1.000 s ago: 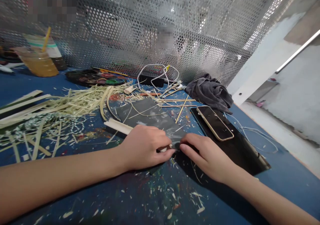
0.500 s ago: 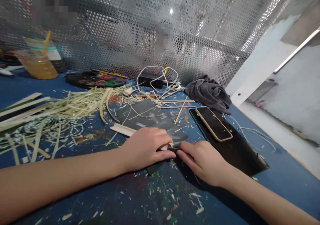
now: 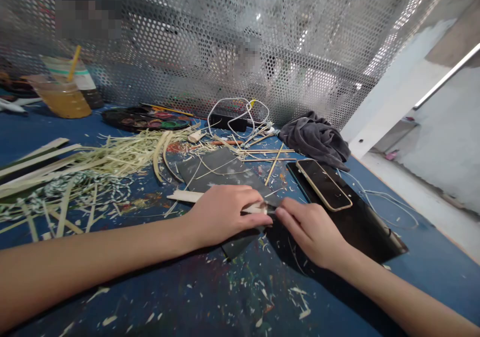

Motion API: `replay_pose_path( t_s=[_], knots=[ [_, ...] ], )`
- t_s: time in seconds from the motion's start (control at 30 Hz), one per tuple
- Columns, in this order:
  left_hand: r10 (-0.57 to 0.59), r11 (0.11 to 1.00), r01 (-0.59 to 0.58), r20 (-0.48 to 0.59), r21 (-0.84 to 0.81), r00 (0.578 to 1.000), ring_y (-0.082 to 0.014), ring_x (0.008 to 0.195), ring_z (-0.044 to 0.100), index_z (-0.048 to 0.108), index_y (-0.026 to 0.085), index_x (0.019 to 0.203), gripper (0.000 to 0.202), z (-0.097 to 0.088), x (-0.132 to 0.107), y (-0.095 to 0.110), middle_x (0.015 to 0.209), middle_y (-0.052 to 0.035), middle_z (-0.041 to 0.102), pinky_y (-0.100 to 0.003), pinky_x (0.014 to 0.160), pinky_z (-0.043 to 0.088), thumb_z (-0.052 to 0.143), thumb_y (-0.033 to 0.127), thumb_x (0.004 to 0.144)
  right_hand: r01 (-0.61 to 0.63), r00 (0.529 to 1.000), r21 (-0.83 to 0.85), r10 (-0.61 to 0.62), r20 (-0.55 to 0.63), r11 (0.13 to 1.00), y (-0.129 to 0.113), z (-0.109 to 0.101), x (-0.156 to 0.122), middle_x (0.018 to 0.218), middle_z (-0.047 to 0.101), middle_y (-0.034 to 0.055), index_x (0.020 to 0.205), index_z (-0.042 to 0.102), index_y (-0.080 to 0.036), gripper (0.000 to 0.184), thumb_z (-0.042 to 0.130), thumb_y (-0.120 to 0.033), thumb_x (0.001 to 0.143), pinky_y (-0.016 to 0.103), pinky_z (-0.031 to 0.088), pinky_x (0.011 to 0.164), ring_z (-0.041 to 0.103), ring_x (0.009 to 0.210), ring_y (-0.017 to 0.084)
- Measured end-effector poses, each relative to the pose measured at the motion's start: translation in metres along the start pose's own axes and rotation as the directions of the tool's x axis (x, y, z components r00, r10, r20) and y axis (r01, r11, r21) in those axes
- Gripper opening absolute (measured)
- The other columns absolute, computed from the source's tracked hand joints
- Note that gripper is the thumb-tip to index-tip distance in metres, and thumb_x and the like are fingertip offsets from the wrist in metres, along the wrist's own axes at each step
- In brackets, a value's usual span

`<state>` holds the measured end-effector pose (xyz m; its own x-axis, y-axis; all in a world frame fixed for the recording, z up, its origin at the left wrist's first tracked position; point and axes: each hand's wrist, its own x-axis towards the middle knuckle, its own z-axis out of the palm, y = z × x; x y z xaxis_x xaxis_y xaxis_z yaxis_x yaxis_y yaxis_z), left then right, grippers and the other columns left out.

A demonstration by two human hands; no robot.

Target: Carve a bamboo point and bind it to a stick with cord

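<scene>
My left hand (image 3: pixel 228 214) is closed around a pale bamboo strip (image 3: pixel 184 195). One end sticks out to the left of my knuckles and the other shows between thumb and fingers. My right hand (image 3: pixel 309 229) pinches a thin dark blade-like piece (image 3: pixel 270 210) right at the strip's right end; most of it is hidden by my fingers. Under my left hand lies a dark grey sheet (image 3: pixel 221 169) with pale smudges, flat on the blue table (image 3: pixel 180 287).
Bamboo shavings (image 3: pixel 127 154) and strips pile up at left, near a cup of yellowish liquid (image 3: pixel 65 99) and a paint palette (image 3: pixel 146 119). A phone (image 3: pixel 324 184) rests on a dark flat panel (image 3: pixel 369 232) at right. Behind are a grey cloth (image 3: pixel 315 139), white cable (image 3: pixel 228 99) and perforated metal screen (image 3: pixel 180 47).
More of the bamboo strip's right end now shows between my left thumb and fingers. My right hand has shifted slightly to the right with the dark piece. The whole view has moved a little.
</scene>
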<state>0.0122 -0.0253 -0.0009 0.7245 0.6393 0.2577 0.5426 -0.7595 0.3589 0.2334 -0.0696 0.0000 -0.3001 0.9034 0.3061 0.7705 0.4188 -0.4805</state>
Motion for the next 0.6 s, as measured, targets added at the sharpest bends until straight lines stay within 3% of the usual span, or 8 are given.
replay_pose_path(
  t_s=[0.07, 0.13, 0.17, 0.23, 0.3, 0.4, 0.5, 0.6],
  knots=[
    [0.045, 0.999, -0.045, 0.001, -0.001, 0.999, -0.0126, 0.061, 0.059, 0.068, 0.021, 0.082, 0.033, 0.001, -0.003, 0.000, 0.072, 0.0041, 0.065, -0.024, 0.054, 0.032, 0.062, 0.053, 0.088, -0.071, 0.975, 0.039, 0.078, -0.206, 0.997, 0.011, -0.016, 0.004, 0.055, 0.037, -0.0050, 0.063, 0.036, -0.024, 0.036, 0.036, -0.034, 0.098, 0.025, 0.026, 0.047, 0.037, 0.048, 0.013],
    [0.083, 0.997, -0.083, 0.014, -0.007, 0.996, -0.0113, 0.057, 0.057, 0.068, 0.022, 0.079, 0.028, 0.001, -0.006, 0.001, 0.070, 0.0051, 0.064, -0.024, 0.052, 0.030, 0.067, 0.048, 0.086, -0.155, 0.887, 0.137, 0.199, -0.416, 0.978, 0.020, -0.031, 0.007, 0.054, 0.034, -0.0058, 0.064, 0.034, -0.025, 0.037, 0.038, -0.037, 0.099, 0.025, 0.025, 0.043, 0.034, 0.046, 0.012],
    [0.092, 0.996, -0.091, 0.017, -0.009, 0.996, -0.0112, 0.057, 0.057, 0.067, 0.021, 0.078, 0.026, 0.000, -0.007, 0.001, 0.070, 0.0052, 0.064, -0.024, 0.052, 0.030, 0.068, 0.046, 0.086, -0.157, 0.855, 0.188, 0.228, -0.465, 0.970, 0.023, -0.037, 0.007, 0.054, 0.033, -0.0060, 0.065, 0.034, -0.025, 0.037, 0.039, -0.039, 0.099, 0.025, 0.025, 0.043, 0.034, 0.045, 0.012],
    [0.094, 0.995, -0.095, 0.017, 0.006, 0.995, -0.0116, 0.058, 0.058, 0.067, 0.021, 0.079, 0.024, 0.001, -0.008, 0.002, 0.071, 0.0049, 0.064, -0.023, 0.052, 0.031, 0.069, 0.044, 0.086, -0.148, 0.864, 0.146, 0.200, -0.462, 0.978, 0.023, -0.040, 0.006, 0.054, 0.035, -0.0055, 0.065, 0.037, -0.025, 0.037, 0.041, -0.041, 0.098, 0.025, 0.027, 0.044, 0.035, 0.046, 0.013],
    [0.114, 0.992, -0.114, 0.009, 0.049, 0.993, -0.0122, 0.060, 0.059, 0.066, 0.022, 0.080, 0.022, 0.001, -0.008, 0.002, 0.072, 0.0044, 0.064, -0.024, 0.053, 0.032, 0.069, 0.042, 0.087, -0.096, 0.926, -0.013, 0.085, -0.367, 0.995, 0.019, -0.034, 0.003, 0.054, 0.037, -0.0050, 0.065, 0.037, -0.025, 0.035, 0.040, -0.038, 0.098, 0.026, 0.029, 0.047, 0.038, 0.047, 0.013],
    [0.251, 0.950, -0.244, -0.012, 0.197, 0.968, -0.0155, 0.065, 0.061, 0.067, 0.021, 0.086, 0.025, 0.003, -0.008, 0.003, 0.075, 0.0015, 0.065, -0.026, 0.055, 0.036, 0.064, 0.046, 0.090, -0.022, 0.968, -0.172, -0.021, -0.249, 0.985, 0.014, -0.022, 0.000, 0.052, 0.038, -0.0054, 0.067, 0.034, -0.025, 0.032, 0.040, -0.034, 0.097, 0.026, 0.028, 0.050, 0.041, 0.047, 0.014],
    [0.475, 0.836, -0.451, -0.001, 0.314, 0.880, -0.0169, 0.062, 0.057, 0.067, 0.019, 0.085, 0.033, 0.003, -0.010, 0.010, 0.072, -0.0007, 0.064, -0.030, 0.052, 0.037, 0.059, 0.051, 0.091, -0.018, 0.975, -0.222, -0.032, -0.219, 0.975, 0.015, -0.016, -0.001, 0.052, 0.039, -0.0055, 0.069, 0.035, -0.025, 0.031, 0.040, -0.034, 0.098, 0.026, 0.028, 0.051, 0.043, 0.046, 0.015],
    [0.680, 0.708, -0.662, 0.014, 0.246, 0.733, -0.0156, 0.052, 0.050, 0.069, 0.016, 0.083, 0.037, 0.003, -0.018, 0.026, 0.062, -0.0005, 0.059, -0.033, 0.046, 0.036, 0.060, 0.052, 0.090, 0.004, 0.983, -0.257, -0.052, -0.177, 0.966, 0.019, -0.014, 0.001, 0.053, 0.042, -0.0047, 0.069, 0.040, -0.024, 0.031, 0.039, -0.034, 0.098, 0.026, 0.029, 0.051, 0.047, 0.046, 0.015]
  ],
)
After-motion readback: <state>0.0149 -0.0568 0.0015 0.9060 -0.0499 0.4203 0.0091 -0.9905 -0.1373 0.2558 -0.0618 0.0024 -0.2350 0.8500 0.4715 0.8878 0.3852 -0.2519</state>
